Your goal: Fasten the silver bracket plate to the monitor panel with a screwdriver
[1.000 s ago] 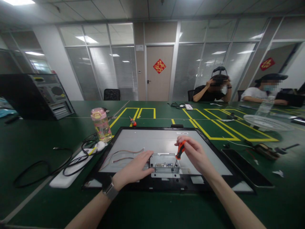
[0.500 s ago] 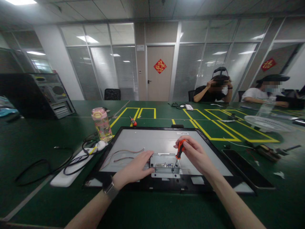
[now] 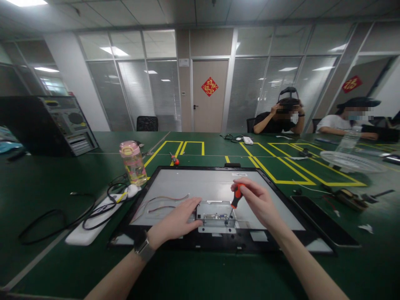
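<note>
A flat monitor panel (image 3: 187, 183) with a grey back and black frame lies on the green table. On its near half sits a small silver metal bracket (image 3: 215, 228) with a circuit board inside. My left hand (image 3: 176, 218) holds the bracket's left end, fingers along the far side and thumb at the near side. In my right hand (image 3: 258, 202) is a red and black screwdriver (image 3: 237, 196), gripped by the handle. Its shaft slants down to the right part of the bracket; the exact tip contact is too small to make out. Thin wires (image 3: 162, 198) lie left of the bracket.
Left of the panel are a power strip (image 3: 84, 231) with black cables and a pink-lidded bottle (image 3: 133, 162). A black phone-like slab (image 3: 325, 221) lies right. Beyond the panel is another red screwdriver (image 3: 175, 159). A computer case (image 3: 56, 125) stands far left; two people sit across.
The screwdriver handle has turned slightly in my right hand and shifted a little right. My left hand and the bracket stay where they were.
</note>
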Tool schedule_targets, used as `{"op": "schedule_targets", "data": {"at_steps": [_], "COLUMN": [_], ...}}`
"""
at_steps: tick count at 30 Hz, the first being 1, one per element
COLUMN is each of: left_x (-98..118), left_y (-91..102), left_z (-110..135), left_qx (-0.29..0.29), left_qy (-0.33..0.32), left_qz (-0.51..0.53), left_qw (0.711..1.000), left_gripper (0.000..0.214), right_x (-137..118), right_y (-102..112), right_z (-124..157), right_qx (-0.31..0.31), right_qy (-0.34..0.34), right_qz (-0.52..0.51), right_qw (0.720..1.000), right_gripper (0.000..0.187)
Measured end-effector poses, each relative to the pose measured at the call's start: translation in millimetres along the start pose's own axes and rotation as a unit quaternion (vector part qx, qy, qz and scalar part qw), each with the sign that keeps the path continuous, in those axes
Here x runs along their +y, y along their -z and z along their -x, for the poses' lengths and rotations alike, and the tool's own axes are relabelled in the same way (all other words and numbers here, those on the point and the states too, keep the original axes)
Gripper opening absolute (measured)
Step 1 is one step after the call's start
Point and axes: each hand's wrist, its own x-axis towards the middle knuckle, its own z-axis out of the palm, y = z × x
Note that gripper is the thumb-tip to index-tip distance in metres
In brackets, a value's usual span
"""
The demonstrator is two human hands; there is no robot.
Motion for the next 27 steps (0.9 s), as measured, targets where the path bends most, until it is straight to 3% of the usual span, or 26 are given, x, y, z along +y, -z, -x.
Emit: {"op": "schedule_targets", "data": {"at_steps": [6,11,16,22,27], "left_x": [-0.7,-3.3,-3.8,-1.7,2.3], "left_y": [-0.5,-2.0,-2.6,-1.6,1.1], "left_z": [-0.4,-1.5,-1.8,-1.3,-0.2], "left_qx": [0.006,0.014,0.009,0.006,0.001], "left_qy": [-0.006,-0.013,-0.005,0.003,0.005], "left_qz": [0.004,0.002,0.001,-0.002,-0.002], "left_qw": [1.0,1.0,1.0,1.0,1.0], "left_gripper": [0.064,0.064,0.065,0.066,0.066], "right_x": [-6.4,-4.1,-4.4,-8.8,-9.9], "right_y": [-8.2,-3.1,-3.4,-10.0,-8.3], "right_z": [1.6,1.6,2.9,5.0,6.3], "right_qx": [-0.037,-0.02,-0.005,0.0,-0.033], "right_qy": [0.006,0.031,0.041,0.078,0.047], "right_qz": [-0.042,0.039,0.071,0.113,0.1], "right_qw": [0.998,0.999,0.997,0.991,0.993], "right_gripper": [0.025,0.017,0.027,0.02,0.024]}}
